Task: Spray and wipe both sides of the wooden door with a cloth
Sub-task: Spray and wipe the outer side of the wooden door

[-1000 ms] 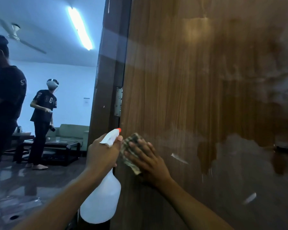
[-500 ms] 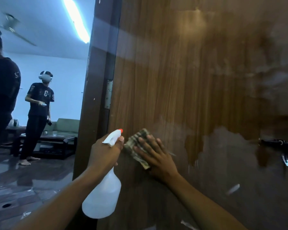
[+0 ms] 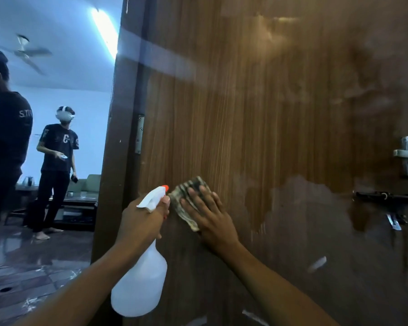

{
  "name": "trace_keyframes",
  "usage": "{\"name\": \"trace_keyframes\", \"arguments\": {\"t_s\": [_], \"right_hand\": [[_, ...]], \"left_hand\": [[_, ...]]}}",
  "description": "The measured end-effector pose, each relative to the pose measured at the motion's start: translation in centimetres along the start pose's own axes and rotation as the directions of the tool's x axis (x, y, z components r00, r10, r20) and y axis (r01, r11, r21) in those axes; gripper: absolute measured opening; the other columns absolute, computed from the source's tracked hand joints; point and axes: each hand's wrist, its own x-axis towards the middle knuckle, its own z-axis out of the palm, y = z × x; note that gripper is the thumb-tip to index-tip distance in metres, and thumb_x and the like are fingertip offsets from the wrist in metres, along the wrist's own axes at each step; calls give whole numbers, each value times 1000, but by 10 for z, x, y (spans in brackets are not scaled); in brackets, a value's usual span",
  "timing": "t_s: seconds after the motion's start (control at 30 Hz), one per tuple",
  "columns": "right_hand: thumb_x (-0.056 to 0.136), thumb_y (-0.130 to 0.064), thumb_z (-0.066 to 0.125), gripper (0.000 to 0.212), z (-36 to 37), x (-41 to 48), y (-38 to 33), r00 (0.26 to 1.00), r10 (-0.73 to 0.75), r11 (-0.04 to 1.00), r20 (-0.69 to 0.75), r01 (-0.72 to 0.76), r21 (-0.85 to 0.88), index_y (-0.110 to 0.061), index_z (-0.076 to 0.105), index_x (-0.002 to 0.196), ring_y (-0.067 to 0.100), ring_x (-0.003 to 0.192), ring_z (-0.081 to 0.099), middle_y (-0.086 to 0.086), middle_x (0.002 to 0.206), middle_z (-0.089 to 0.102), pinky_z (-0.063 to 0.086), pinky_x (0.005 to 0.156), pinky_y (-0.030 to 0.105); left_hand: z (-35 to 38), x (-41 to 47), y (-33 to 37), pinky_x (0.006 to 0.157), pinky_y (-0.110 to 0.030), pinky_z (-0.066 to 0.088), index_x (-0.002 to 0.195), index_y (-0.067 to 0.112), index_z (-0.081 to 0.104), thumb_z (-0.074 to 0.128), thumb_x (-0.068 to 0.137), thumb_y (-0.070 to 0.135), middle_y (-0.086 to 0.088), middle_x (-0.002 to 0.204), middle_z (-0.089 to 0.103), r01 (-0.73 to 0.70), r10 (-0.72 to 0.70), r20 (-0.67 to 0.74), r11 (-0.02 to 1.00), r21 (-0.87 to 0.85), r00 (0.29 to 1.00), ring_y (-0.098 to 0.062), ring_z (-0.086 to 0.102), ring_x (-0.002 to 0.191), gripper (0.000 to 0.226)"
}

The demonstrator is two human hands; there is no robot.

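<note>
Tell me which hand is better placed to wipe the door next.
Right, probably: the right hand presses the cloth flat against the door, while the left hand grips the spray bottle.

R hand [image 3: 211, 215] presses cloth [image 3: 186, 198] flat on door [image 3: 269, 114]; L hand [image 3: 140, 220] grips spray bottle [image 3: 140, 278].

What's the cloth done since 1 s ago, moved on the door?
Yes. The cloth under the right hand slid rightward, farther from the hinge.
</note>
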Motion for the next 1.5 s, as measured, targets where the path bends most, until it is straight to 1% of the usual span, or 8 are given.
{"name": "trace_keyframes", "arguments": {"t_s": [0.1, 0.23, 0.47, 0.6, 0.77, 1.03, 1.27, 1.5], "right_hand": [[88, -39, 49, 71, -13, -21, 38, 972, 230, 973, -47, -230, 5, -26, 32, 155, 31, 153, 14, 4, 165, 19, 28, 116, 56], [93, -44, 41, 69, -31, 30, 64, 869, 489, 872, -75, -487, 51, -27, 24, 158, 35, 153, 1, 6, 167, 9, 10, 122, 52], [92, -36, 53, 65, -15, -14, 55, 998, 26, 999, -53, -28, -24, -25, 36, 154, 32, 152, 15, 6, 164, 23, 22, 120, 53], [88, -38, 50, 69, -27, -69, 85, 976, 211, 976, -55, -213, -36, -26, 35, 154, 32, 152, 15, 5, 164, 22, 26, 118, 54], [93, -40, 43, 69, -38, -24, 100, 882, 466, 884, -65, -467, 7, -25, 25, 158, 34, 153, -1, 7, 167, 10, 12, 123, 51], [90, -35, 55, 72, -25, -94, 96, 992, 126, 992, -29, -127, -25, -23, 29, 156, 35, 152, 13, 7, 165, 21, 27, 118, 56], [99, -37, 41, 65, -46, -57, 137, 811, 580, 815, -78, -575, 77, -20, 21, 158, 37, 153, -5, 10, 167, 7, 14, 121, 57], [89, -35, 51, 76, -30, -106, 114, 975, 224, 975, 8, -224, -1, -20, 24, 158, 36, 153, 7, 9, 166, 13, 27, 116, 59]], "left_hand": [[10, -2, -4, 56, -28, 53, 109, 14, 62, 61, 85, 37, -8, 98, 68, 75, -76, -2, 995, -70, 997, -20, 65, 75, 34], [31, 2, -1, 51, -23, 48, 99, 17, 61, 64, 85, 32, -6, 94, 67, 134, -132, 23, 977, -164, 991, -20, 64, 75, 21], [50, -5, 5, 44, -22, 47, 105, 29, 57, 57, 91, 34, -3, 91, 68, 13, -6, 73, 996, -85, 997, -17, 65, 79, 15], [64, -9, 3, 48, -21, 47, 108, 19, 60, 58, 88, 34, -6, 100, 67, 47, -41, 79, 996, -76, 996, -17, 63, 74, 25], [80, -10, 11, 47, -19, 44, 111, 16, 61, 58, 89, 35, -1, 97, 66, 35, -29, 80, 997, -73, 996, -18, 62, 74, 29], [103, -19, 20, 44, -21, 46, 112, 25, 65, 54, 91, 39, 2, 87, 70, -59, 64, 128, 998, -37, 990, -18, 61, 51, 27], [126, -30, 25, 45, -17, 45, 110, 13, 65, 57, 88, 38, -2, 90, 68, -6, 14, 149, 998, -57, 989, -17, 64, 67, 34], [141, -37, 42, 41, -16, 45, 117, 23, 63, 53, 92, 38, -1, 92, 70, -98, 104, 185, 994, -42, 977, -18, 61, 55, 31]]}}
